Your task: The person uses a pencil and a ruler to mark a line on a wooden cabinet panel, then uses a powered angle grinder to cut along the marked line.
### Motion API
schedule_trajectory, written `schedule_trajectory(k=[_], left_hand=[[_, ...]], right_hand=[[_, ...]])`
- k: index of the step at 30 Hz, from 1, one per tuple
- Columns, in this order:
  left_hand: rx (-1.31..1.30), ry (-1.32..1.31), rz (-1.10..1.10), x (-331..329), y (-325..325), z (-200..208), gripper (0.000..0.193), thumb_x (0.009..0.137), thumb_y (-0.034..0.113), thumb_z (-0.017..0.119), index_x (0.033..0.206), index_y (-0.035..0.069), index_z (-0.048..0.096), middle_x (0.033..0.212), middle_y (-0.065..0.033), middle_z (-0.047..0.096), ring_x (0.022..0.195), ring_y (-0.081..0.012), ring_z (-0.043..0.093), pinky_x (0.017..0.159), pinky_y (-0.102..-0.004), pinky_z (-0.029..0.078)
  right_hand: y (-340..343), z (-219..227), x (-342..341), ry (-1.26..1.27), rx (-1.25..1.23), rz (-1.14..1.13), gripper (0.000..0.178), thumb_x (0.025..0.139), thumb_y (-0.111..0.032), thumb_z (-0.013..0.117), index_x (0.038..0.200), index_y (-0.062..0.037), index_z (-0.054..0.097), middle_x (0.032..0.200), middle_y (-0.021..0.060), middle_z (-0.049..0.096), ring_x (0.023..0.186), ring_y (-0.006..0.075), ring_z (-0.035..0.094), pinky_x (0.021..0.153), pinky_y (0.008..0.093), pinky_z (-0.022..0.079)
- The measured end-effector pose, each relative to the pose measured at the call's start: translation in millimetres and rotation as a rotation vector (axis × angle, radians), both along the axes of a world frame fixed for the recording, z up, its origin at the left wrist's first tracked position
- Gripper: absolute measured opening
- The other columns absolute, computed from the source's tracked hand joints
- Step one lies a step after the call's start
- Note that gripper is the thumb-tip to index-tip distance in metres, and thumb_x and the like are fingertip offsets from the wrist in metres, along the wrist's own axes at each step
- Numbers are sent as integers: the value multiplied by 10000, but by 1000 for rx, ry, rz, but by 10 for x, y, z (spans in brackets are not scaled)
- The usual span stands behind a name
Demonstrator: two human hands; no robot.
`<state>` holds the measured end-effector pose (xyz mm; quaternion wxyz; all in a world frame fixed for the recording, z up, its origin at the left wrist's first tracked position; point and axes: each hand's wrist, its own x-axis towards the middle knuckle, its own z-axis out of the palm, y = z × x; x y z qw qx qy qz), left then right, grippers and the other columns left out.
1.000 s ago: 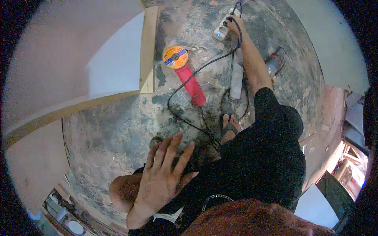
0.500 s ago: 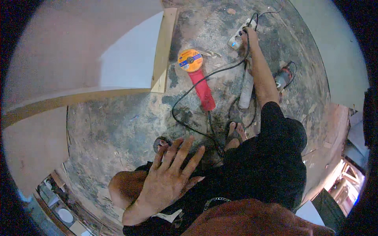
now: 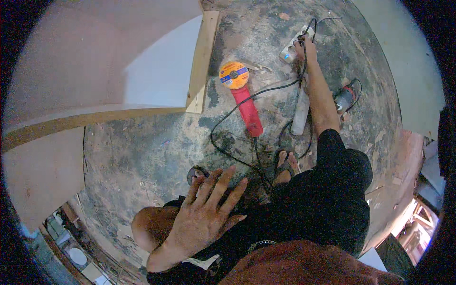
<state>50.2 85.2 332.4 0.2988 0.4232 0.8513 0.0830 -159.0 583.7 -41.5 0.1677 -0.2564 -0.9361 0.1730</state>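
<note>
My right hand (image 3: 307,49) reaches out to the white power strip (image 3: 288,55) at the far side of the floor. Its fingers are closed around a black plug (image 3: 300,39) at one of the sockets; whether the plug is fully seated I cannot tell. Below and to the left lies a red angle grinder (image 3: 248,114) with an orange and blue disc (image 3: 234,75) at its far end. A black cord (image 3: 223,122) loops across the grinder's body. My left hand (image 3: 202,221) is open over my lap, fingers spread and holding nothing.
A dark grey power tool (image 3: 344,99) with a coiled cord lies right of my forearm. A long grey bar (image 3: 300,111) lies beside it. Pliers (image 3: 256,66) rest behind the disc. A wood-edged white panel (image 3: 161,71) stands at left, and my sandalled feet (image 3: 286,161) are near.
The whole scene has shifted slightly right and down in view. My right hand stays at the power strip with the plug, and my left hand keeps its place.
</note>
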Motion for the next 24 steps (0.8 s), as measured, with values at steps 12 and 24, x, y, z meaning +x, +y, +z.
schedule_trajectory(k=[12, 24], left_hand=[[30, 22, -48, -51, 28, -58, 666, 903, 489, 538, 1450, 146, 375, 1477, -129, 351, 1318, -322, 399, 1073, -505, 352], [1, 23, -14, 7, -54, -62, 668, 902, 490, 543, 1451, 148, 373, 1472, -136, 357, 1323, -327, 398, 1068, -509, 363]], right_hand=[[259, 19, 62, 84, -31, 111, 374, 818, -339, 670, 1115, -119, 606, 948, 208, 685, 898, 408, 660, 792, 486, 512], [3, -69, -6, 43, -142, 53, 363, 791, -324, 702, 1083, -123, 628, 959, 212, 686, 921, 411, 657, 799, 493, 509]])
